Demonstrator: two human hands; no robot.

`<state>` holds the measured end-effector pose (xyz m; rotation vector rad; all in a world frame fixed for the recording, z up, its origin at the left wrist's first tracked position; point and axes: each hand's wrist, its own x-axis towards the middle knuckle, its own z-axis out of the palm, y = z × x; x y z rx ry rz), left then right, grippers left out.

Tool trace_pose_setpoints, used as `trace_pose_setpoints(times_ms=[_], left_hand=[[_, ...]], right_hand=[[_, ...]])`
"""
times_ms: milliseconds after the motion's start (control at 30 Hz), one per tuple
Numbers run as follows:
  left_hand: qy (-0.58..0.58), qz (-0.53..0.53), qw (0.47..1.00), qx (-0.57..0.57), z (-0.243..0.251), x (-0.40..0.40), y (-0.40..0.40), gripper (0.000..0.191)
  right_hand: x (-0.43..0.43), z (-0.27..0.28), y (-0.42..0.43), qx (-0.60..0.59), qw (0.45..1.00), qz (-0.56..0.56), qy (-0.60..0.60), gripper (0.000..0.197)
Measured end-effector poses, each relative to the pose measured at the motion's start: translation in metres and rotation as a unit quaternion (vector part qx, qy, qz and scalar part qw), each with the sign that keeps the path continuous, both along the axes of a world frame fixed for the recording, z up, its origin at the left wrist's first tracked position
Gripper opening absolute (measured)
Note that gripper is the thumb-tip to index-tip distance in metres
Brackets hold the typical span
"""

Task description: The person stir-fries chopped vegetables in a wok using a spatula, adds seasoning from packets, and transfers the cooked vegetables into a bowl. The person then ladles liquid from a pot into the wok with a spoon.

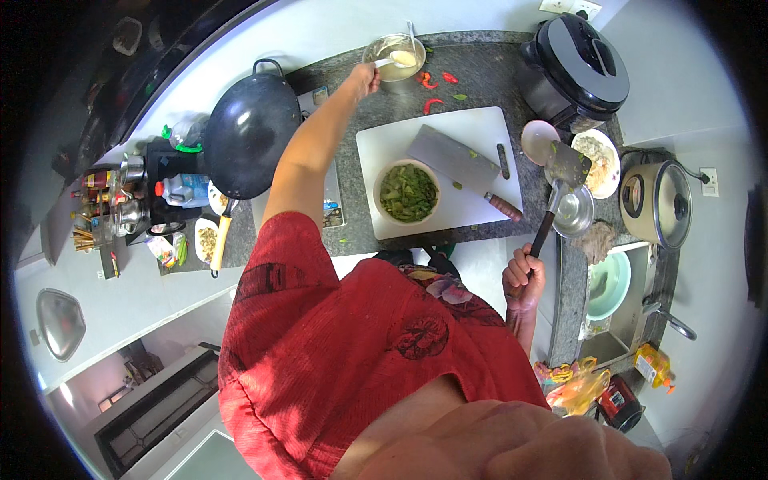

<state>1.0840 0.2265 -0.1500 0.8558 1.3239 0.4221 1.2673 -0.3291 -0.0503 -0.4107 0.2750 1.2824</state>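
Observation:
My left hand [365, 80] grips a white spoon [384, 62] whose bowl carries something pale yellow. The spoon is over a metal pot [393, 89] with pale contents; another utensil handle leans on the pot's rim. In my right hand [523, 273] is the dark handle of a wok spatula [570, 163], its metal blade raised and dotted with green bits. A bowl of cooked green vegetables [410, 193] stands on the white cutting board [384, 141] before me. Beside that bowl lies a cleaver [453, 157], its wooden handle towards the counter's front edge.
Red chili pieces [433, 105] lie behind the board. An upturned wok [252, 135] stands at left. On the right are a pressure cooker [576, 72], a pink bowl [538, 141], a plate of pale food [600, 157], a metal bowl [577, 215], a rice cooker [657, 204] and a sink [606, 348].

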Motion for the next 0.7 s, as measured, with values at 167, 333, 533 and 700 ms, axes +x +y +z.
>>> trace_pose_setpoints(times_ms=[167,333,533,700], left_hand=[[0.052,0.041,0.992,0.109,0.013,-0.016,-0.044,0.033],[0.033,0.073,0.986,0.143,0.022,-0.036,-0.056,0.031],[-0.018,0.06,0.984,0.164,0.025,-0.049,-0.062,0.031],[-0.122,0.077,0.988,0.063,0.036,-0.061,-0.065,0.028]], right_hand=[[-0.011,0.001,0.009,0.005,1.0,0.024,-0.001,0.014],[-0.031,0.011,0.029,0.001,0.996,0.083,-0.02,0.013],[-0.048,0.019,0.066,-0.064,0.974,0.186,-0.108,0.012],[-0.042,0.018,0.121,-0.045,0.958,0.276,-0.072,0.006]])
